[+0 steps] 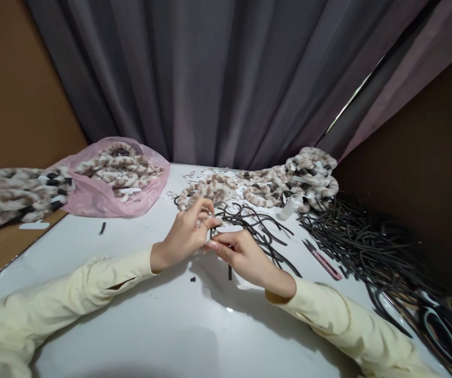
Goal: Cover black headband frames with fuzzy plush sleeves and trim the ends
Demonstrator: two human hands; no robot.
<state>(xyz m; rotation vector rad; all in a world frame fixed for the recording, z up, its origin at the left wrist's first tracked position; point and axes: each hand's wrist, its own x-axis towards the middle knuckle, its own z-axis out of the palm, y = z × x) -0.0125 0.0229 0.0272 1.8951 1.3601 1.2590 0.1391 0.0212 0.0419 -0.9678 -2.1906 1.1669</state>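
My left hand (186, 233) and my right hand (245, 257) meet over the middle of the white table (139, 315), fingertips pinched close together. Between them is a short stretch of black cord (211, 234), gripped by both. A white tag (229, 229) juts out just above my right fingers; whether it is fixed to the cord cannot be made out. Below my right hand a black cord end (230, 272) hangs down. Right behind the hands lie loose black cords (265, 231) and furry brown-and-white loops (213, 189).
A pink plastic bag (92, 202) of furry loops stands at the back left. More loops (312, 173) are heaped at the back right beside a small translucent bottle (290, 207). Pink-handled snips (324, 261), a large pile of black cords (359, 247) and scissors (442, 336) lie rightward.
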